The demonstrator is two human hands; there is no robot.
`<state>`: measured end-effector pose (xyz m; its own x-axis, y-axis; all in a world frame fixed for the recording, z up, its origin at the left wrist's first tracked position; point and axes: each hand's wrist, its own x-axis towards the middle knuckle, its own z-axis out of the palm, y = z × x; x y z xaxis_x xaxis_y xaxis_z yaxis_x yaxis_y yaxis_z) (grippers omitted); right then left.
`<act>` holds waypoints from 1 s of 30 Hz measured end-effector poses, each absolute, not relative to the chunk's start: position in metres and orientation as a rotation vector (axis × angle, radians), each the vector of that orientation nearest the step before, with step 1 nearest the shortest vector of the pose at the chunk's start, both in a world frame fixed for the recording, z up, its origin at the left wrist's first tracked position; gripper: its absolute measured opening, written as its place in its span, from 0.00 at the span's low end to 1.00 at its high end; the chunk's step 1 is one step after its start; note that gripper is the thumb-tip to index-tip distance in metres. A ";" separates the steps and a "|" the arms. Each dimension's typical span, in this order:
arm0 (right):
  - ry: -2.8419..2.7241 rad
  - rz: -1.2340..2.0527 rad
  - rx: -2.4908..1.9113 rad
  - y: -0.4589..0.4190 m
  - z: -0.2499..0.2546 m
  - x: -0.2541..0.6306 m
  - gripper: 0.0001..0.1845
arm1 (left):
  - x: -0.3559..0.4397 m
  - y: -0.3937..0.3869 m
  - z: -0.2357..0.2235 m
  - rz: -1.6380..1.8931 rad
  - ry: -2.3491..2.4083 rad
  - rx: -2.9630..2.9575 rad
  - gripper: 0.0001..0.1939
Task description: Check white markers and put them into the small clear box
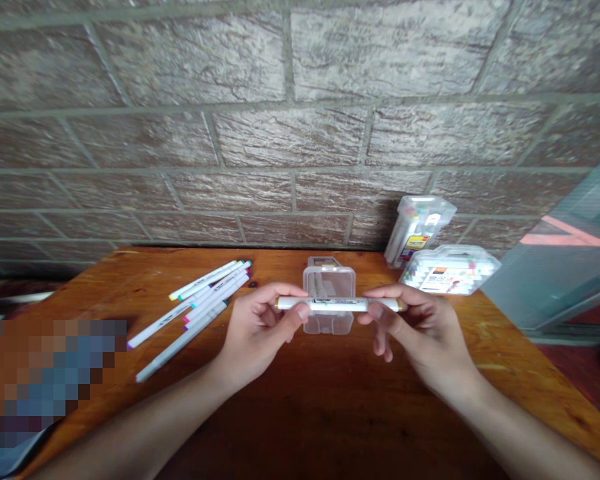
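A white marker with brownish-gold ends is held level in front of me. My left hand pinches it near its left end. Near the other end, my right hand grips it between thumb and fingers. Behind the marker stands a clear plastic case with its lid up, partly hidden by the marker; something pale shows inside it. Left of my left hand lies a loose group of white markers with coloured ends, several of them side by side and overlapping.
At the back right, an upright clear case of markers stands beside a wider marker case with a handle. The wooden table meets a stone-block wall. A blurred-out patch covers something at the left edge.
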<state>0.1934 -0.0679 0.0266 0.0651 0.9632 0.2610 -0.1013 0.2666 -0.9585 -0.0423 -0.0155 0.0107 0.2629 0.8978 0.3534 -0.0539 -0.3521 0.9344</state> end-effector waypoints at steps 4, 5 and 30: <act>-1.193 1.043 -0.935 -0.069 0.025 0.194 0.12 | -0.042 -0.015 0.011 1.252 0.798 1.572 0.11; -1.187 1.048 -0.928 -0.069 0.025 0.193 0.12 | -0.042 -0.015 0.012 1.251 0.792 1.569 0.11; -1.080 1.129 -0.830 -0.067 0.024 0.196 0.09 | -0.042 -0.010 0.008 1.273 0.521 1.184 0.12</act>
<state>0.1960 -0.0669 0.0239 0.0660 0.9685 0.2402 -0.2830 0.2490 -0.9263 -0.0418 -0.0102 0.0080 0.2866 0.9133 0.2894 -0.4478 -0.1394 0.8832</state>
